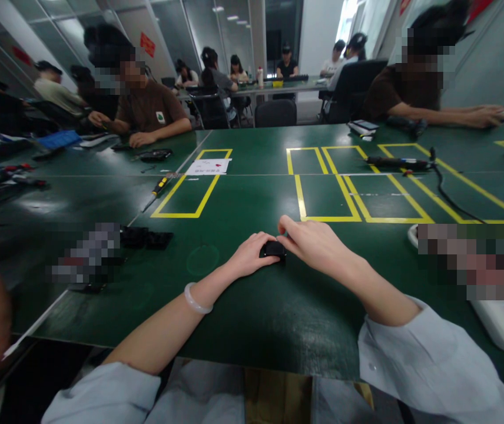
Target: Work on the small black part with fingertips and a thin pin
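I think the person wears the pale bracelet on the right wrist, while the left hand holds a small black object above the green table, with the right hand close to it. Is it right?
The wrist is wrong: the head view shows the pale bracelet on the left one. The left hand, small black object, green table and right hand are as you say.

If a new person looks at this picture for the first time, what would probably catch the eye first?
Probably the bright yellow outlines on the green table, beyond the hands. Next, near the middle, the left hand grips a small black object, with the right hand close beside it. The pale bracelet on the left wrist also stands out.
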